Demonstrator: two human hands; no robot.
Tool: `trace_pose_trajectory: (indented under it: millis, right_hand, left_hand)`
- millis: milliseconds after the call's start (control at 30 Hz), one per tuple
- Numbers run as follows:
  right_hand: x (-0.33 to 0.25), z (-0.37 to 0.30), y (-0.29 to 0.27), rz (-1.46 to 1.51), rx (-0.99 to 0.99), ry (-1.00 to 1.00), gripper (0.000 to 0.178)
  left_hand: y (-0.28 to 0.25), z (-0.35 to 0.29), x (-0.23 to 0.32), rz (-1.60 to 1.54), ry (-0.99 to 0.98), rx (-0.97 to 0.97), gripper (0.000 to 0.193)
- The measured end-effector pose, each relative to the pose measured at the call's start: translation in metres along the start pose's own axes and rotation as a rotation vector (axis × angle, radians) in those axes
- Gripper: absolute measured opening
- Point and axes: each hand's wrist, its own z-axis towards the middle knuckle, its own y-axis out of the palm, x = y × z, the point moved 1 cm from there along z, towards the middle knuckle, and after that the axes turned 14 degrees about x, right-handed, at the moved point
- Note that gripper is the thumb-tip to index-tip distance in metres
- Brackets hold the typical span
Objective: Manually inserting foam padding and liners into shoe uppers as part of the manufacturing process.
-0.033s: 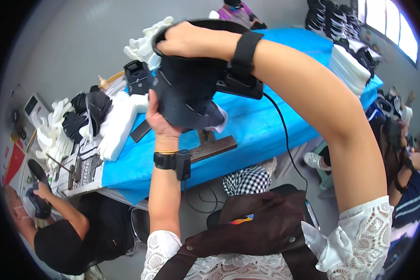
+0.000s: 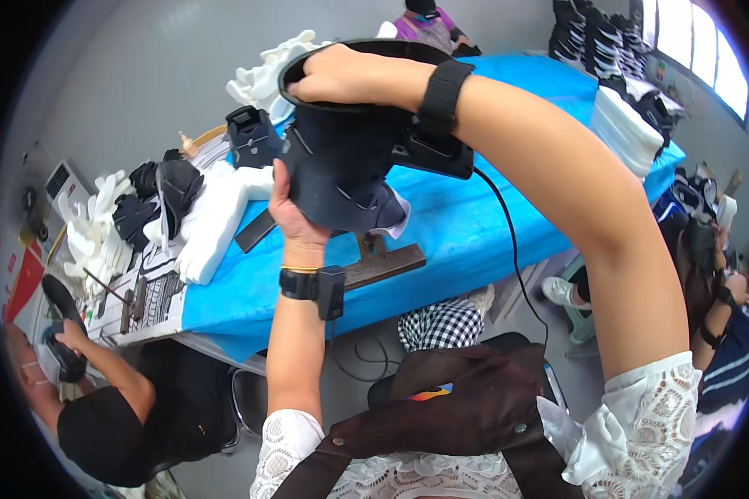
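A black shoe-like piece [image 2: 341,162] with a wide, thick-rimmed opening is held up close in front of me. My left hand [image 2: 298,208] cups its lower near side, thumb upright against it and the other fingers hidden behind. Curled over the rim at the top, my right hand [image 2: 333,73] has its fingertips down in the opening, out of sight. A pale lining or flap [image 2: 401,214] shows at the piece's lower right. Just below it stands a dark metal stand [image 2: 384,266] on the table edge. Both my wrists carry strapped black devices.
A blue-covered table [image 2: 474,224] bears white foam-like pieces [image 2: 212,233], dark shoe parts [image 2: 171,191] and white shoe lasts [image 2: 100,216]. A black cable [image 2: 512,241] hangs from my right wrist. One co-worker [image 2: 116,407] sits at left holding a shoe; others are at far side and right.
The black piece and both hands have shifted very slightly to the right. The hold of each hand is the same.
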Motion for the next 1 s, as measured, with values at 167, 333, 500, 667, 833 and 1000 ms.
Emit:
trace_pose_trajectory:
  millis: [167, 333, 500, 667, 833, 1000]
  right_hand:
    - [0.019, 0.007, -0.002, -0.198, -0.095, -0.242, 0.037]
    - [-0.020, -0.016, -0.015, -0.003, -0.044, 0.427, 0.031]
    - [-0.027, 0.000, 0.047, 0.069, 0.136, 0.423, 0.033]
    - [-0.018, -0.021, 0.044, 0.013, 0.166, 0.427, 0.031]
    - [-0.021, -0.024, 0.046, 0.087, 0.131, 0.473, 0.029]
    - [-0.029, -0.027, 0.053, 0.084, 0.133, 0.482, 0.028]
  left_hand:
    - [-0.024, 0.028, -0.014, 0.048, 0.029, 0.093, 0.041]
    - [-0.029, 0.027, -0.012, 0.085, -0.026, 0.193, 0.043]
    - [-0.024, 0.011, 0.006, 0.097, 0.121, 0.662, 0.053]
    - [-0.009, 0.016, -0.024, -0.040, 0.109, 0.663, 0.050]
    - [-0.022, 0.010, -0.026, 0.055, 0.159, 0.637, 0.048]
    - [-0.037, 0.010, -0.027, 0.146, 0.214, 0.598, 0.049]
